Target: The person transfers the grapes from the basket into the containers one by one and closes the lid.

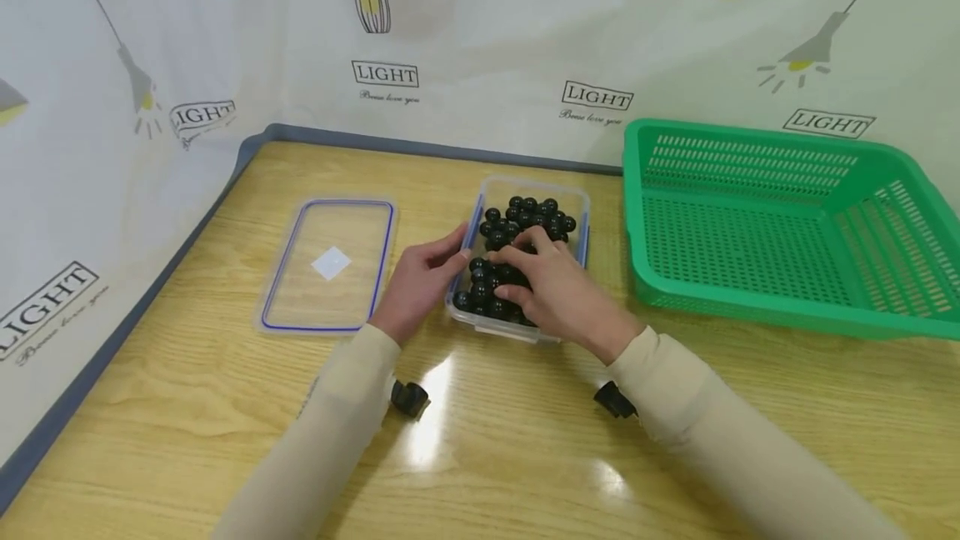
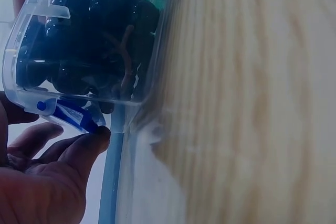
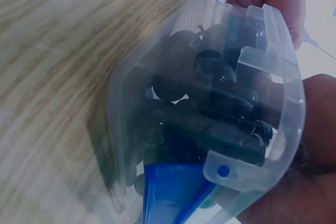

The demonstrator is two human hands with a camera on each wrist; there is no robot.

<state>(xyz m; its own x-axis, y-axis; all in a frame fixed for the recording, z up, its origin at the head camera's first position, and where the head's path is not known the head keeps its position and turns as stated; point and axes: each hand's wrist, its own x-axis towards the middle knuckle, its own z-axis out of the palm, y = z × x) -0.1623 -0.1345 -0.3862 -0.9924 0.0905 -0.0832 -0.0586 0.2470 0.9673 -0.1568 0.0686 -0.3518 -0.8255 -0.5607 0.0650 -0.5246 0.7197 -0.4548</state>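
Observation:
Dark grapes [image 1: 480,286] fill a clear plastic food container [image 1: 468,322] with blue side latches, standing on the wooden table. A stem shows among them through the wall in the left wrist view. My left hand [image 1: 417,286] holds the container's left side, thumb by the rim and fingertips at the blue latch [image 2: 76,115]. My right hand [image 1: 558,286] reaches over the right edge, its bent fingers and thumb around grapes in the middle of the container; its fingertips are partly hidden among them. The clear lid [image 1: 300,265] with a blue seal lies flat left of the container.
A large green plastic basket [image 1: 738,252] stands at the right, close beside the container. Printed sheeting [image 1: 480,48] rises along the back and left edges of the table [image 1: 510,448]. Black wrist devices [image 1: 408,398] stick out from both sleeves.

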